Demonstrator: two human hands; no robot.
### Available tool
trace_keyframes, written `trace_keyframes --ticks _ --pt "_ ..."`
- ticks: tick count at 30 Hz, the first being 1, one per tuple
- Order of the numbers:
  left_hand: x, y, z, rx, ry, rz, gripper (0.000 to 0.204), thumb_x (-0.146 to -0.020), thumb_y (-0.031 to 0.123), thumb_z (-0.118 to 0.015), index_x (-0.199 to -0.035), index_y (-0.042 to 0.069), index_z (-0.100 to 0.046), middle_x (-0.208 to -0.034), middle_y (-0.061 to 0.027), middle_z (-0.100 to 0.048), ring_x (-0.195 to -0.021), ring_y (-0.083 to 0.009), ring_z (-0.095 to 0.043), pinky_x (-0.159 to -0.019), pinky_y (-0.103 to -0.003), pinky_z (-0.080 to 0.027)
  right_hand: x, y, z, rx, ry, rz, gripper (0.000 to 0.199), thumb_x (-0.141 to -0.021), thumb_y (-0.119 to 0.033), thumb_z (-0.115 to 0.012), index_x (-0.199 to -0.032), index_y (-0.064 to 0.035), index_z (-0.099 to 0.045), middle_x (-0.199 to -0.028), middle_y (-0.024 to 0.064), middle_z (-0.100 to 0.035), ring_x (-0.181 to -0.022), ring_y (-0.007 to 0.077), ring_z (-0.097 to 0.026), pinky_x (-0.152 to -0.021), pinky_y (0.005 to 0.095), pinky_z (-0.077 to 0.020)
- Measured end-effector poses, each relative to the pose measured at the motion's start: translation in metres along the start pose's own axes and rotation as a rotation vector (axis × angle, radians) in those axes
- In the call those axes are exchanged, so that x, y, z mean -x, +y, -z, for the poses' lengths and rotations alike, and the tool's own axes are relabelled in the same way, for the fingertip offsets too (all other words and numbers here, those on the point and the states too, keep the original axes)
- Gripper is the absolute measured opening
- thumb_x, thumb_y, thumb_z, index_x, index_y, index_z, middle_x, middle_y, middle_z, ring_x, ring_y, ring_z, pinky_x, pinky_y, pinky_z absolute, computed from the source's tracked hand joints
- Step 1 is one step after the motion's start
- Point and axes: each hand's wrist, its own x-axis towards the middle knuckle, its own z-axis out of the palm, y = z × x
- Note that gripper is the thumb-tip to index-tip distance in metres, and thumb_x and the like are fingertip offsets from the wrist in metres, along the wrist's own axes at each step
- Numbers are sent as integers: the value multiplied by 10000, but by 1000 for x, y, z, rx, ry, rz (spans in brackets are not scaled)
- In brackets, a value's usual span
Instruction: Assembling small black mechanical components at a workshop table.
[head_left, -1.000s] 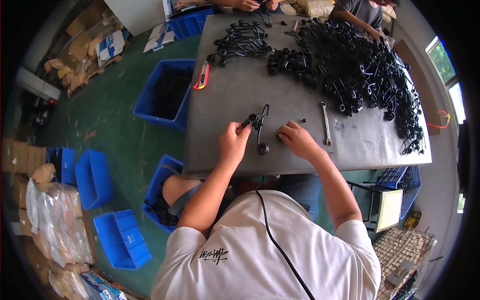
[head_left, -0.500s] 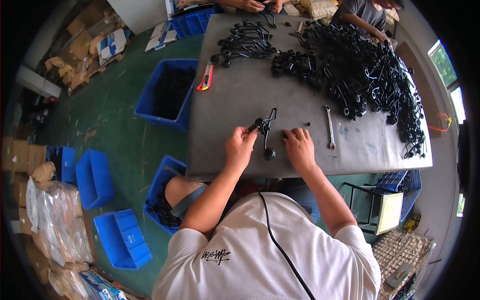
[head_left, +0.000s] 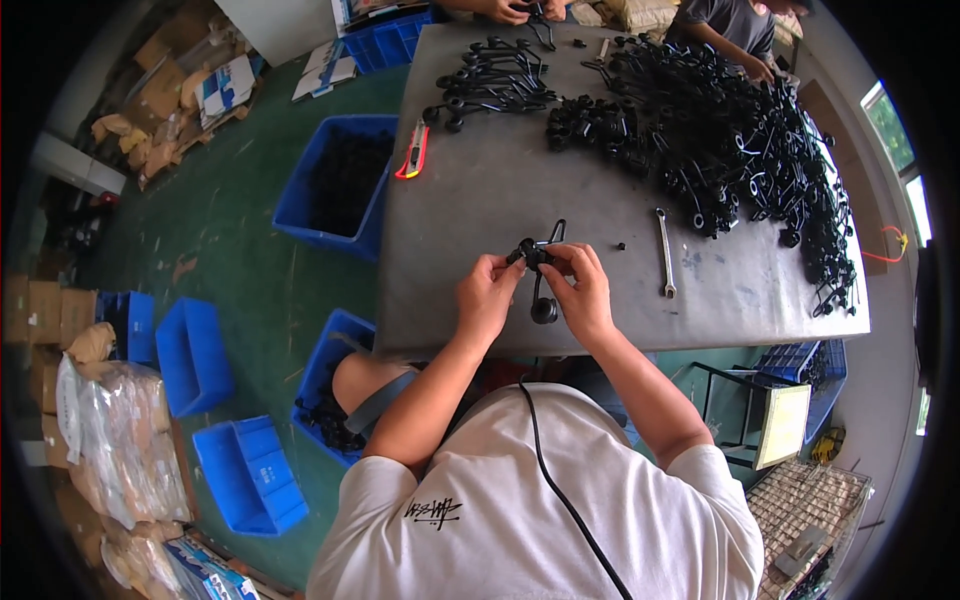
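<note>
Over the near part of the grey table (head_left: 480, 190) I hold a black bent-rod part (head_left: 544, 310) with a looped upper end and a round knob at the bottom. My left hand (head_left: 487, 298) pinches it at its middle, where a dark round piece sits. From the other side my right hand (head_left: 583, 292) closes thumb and fingers on the same middle; anything small between those fingertips is hidden. A tiny black piece (head_left: 621, 246) lies to the right, and beyond it a combination wrench (head_left: 666, 255).
A red utility knife (head_left: 412, 150) lies at the table's left edge. Black rod parts stand in a row (head_left: 495, 85) and a large heap (head_left: 700, 140) farther back. Blue bins (head_left: 325, 235) line the left side. Two people work at the far edge.
My right hand has lifted from the tabletop and moved left to the bent-rod part, its fingers now closed on the middle. My left hand keeps its hold.
</note>
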Motion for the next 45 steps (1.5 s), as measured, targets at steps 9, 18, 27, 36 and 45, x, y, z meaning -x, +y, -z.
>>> trace_keyframes --ticks 9,18,27,36,45 --pt "-3 -9 0 73 -26 16 293 -929 255 -741 -1006 -5 -631 -776 -16 -664 -593 -54 -547 -500 -236 -435 -1 11 16 107 -20 -51 303 -869 -64 -740 -1160 -56 -657 -1002 78 -613 -805 172 -626 -719 299 -523" --pt "-3 -8 -3 95 -22 -19 289 -931 245 -739 -1007 -7 -617 -812 -22 -656 -591 -52 -516 -510 -226 -429 -23 91 87 662 41 -129 249 -897 -171 -695 -1112 -71 -619 -1022 162 -606 -905 379 -637 -787 464 -526" --pt "-3 -11 -2 -2 17 -6 285 -927 253 -739 -1003 2 -629 -776 -31 -662 -568 -71 -550 -518 -254 -456 -20 62 74 545 -138 -54 139 -930 -143 -630 -1038 -57 -643 -971 172 -625 -906 390 -635 -802 476 -526" --pt "-2 -7 -4 27 7 -13 286 -925 236 -741 -1011 -12 -628 -782 -27 -662 -587 -55 -542 -510 -237 -446 -10 67 54 698 -31 2 221 -952 -135 -607 -1158 -93 -675 -979 152 -588 -866 375 -636 -754 459 -531" --pt "-2 -10 -2 31 14 -25 278 -930 238 -738 -1001 -9 -630 -781 -38 -669 -575 -62 -544 -507 -239 -447 -12 58 56 870 -84 140 225 -940 -130 -616 -1141 -54 -681 -964 125 -600 -880 336 -639 -776 449 -523"
